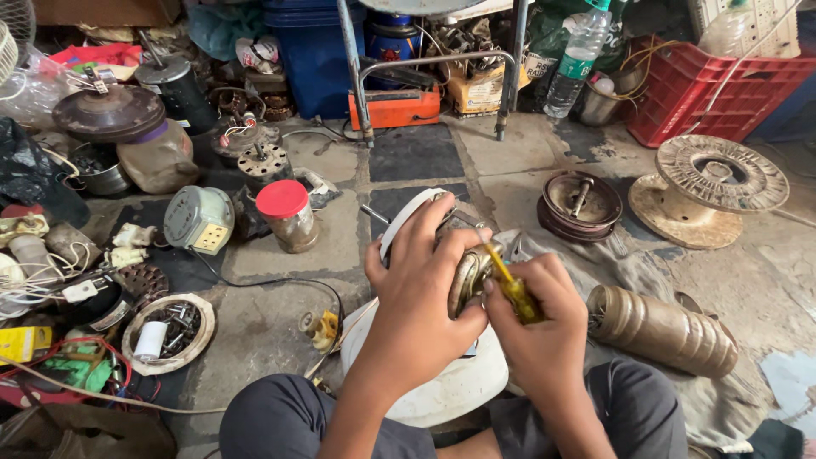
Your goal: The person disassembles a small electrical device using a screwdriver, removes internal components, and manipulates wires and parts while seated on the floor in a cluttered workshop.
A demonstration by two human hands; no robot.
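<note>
The person is sitting on the floor (280, 331) and working over their lap, and the job is looking to be in the middle rather than near its end. The left hand (421, 263) is closing around a small round motor assembly (466, 276) with a white rim, holding it tilted above the knees, while the right hand (535, 319) is gripping a yellow-handled screwdriver (512, 291) whose tip is pressing into the metal housing; whether a screw is coming out or going in I cannot tell. A white dome-shaped cover (442, 387) is lying under the hands, apart from the motor, so that piece is already sitting off, but the housing itself is appearing to remain in one piece. Counting what is lying around: one screwdriver is in use; one jar with a red lid (287, 214) is standing to the left; one ring-shaped tray of screws (167, 333) is resting nearer the left knee; one ribbed brown cylinder (661, 330) is lying on a cloth to the right; one round metal end cover (581, 204) is sitting beyond it; one large empty wire spool (710, 189) is standing further right; one red crate (714, 89) and one plastic water bottle (578, 59) are standing at the back.
</note>
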